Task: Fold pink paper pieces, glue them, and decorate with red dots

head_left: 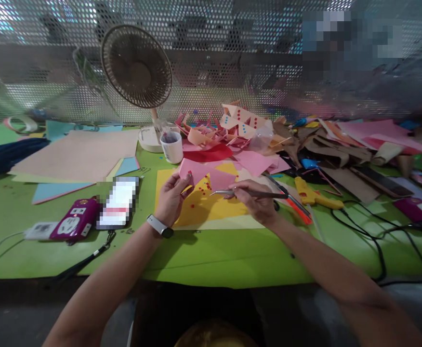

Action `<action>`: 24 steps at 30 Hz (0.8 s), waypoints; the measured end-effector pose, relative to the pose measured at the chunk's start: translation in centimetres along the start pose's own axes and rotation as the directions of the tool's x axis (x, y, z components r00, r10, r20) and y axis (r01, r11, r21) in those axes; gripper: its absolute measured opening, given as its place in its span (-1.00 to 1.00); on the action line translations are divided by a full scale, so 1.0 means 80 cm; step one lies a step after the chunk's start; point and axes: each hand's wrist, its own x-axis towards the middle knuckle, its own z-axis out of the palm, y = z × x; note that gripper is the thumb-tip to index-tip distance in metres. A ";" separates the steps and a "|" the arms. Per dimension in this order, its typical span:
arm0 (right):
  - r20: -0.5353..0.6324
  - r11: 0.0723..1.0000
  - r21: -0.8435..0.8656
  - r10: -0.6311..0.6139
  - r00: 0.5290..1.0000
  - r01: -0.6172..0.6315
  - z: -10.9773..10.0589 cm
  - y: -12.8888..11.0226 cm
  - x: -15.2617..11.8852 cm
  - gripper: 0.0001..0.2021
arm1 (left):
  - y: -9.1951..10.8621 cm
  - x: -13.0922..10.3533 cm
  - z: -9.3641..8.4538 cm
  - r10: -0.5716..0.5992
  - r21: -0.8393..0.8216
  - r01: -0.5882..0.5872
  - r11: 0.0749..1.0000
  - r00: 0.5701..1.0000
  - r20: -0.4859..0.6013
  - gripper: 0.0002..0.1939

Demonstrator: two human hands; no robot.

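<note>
My left hand (pixel 172 196), with a watch at the wrist, pinches the left end of a pink paper strip (pixel 221 179) that has pointed cut-outs. A small red dot shows beside the fingertips. In my right hand (pixel 256 201) is a pair of metal tweezers (pixel 269 194), its fine bent tip pointing left below the strip. Both hands are over a yellow sheet (pixel 211 214), where several small red dots (pixel 202 192) lie scattered near the tweezer tip. Whether the tweezers grip a dot is too small to tell.
A fan (pixel 137 67) and white cup (pixel 172 147) stand behind. Cut paper crowns (pixel 242 118) pile at the back. A yellow glue gun (pixel 314 195) and black cables (pixel 373 231) lie right; a phone (pixel 119 202), purple power bank (pixel 75 219) and large paper sheets (pixel 77 152) lie left.
</note>
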 end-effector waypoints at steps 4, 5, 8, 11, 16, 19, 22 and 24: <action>0.114 0.933 -0.228 -0.259 0.959 0.279 -0.011 0.009 0.011 -0.79 | 0.002 0.005 -0.003 -0.006 -0.048 0.004 0.999 0.999 -0.047 -0.71; 0.215 0.872 -0.291 -0.341 0.915 0.394 -0.012 0.013 0.014 -0.81 | 0.002 0.007 -0.004 -0.004 -0.061 0.000 0.998 0.998 -0.062 -0.72; 0.498 0.697 -0.390 -0.390 0.775 0.602 -0.010 0.027 0.018 -0.83 | 0.004 0.012 -0.007 0.002 -0.089 -0.011 0.996 0.995 -0.097 -0.74; 0.685 0.646 -0.415 -0.242 0.688 0.640 -0.003 0.038 0.020 -0.77 | 0.005 0.014 -0.007 0.000 -0.112 -0.015 0.994 0.992 -0.126 -0.78; 0.747 0.670 -0.494 0.001 0.664 0.554 -0.007 0.035 0.022 -0.43 | 0.004 0.017 -0.007 -0.019 -0.117 0.000 0.993 0.987 -0.158 -0.81; 0.682 0.722 -0.561 0.126 0.720 0.405 -0.031 0.021 0.026 -0.47 | 0.002 0.019 -0.008 -0.018 -0.129 0.001 0.992 0.991 -0.136 -0.84; 0.589 0.778 -0.586 0.218 0.778 0.226 -0.077 0.005 0.034 -0.59 | 0.000 0.020 -0.010 -0.018 -0.122 0.004 0.993 0.994 -0.108 -0.86; 0.450 0.800 -0.596 0.255 0.856 0.075 -0.117 -0.002 0.035 -0.60 | -0.001 0.020 -0.010 -0.021 -0.120 0.010 0.993 0.995 -0.094 -0.86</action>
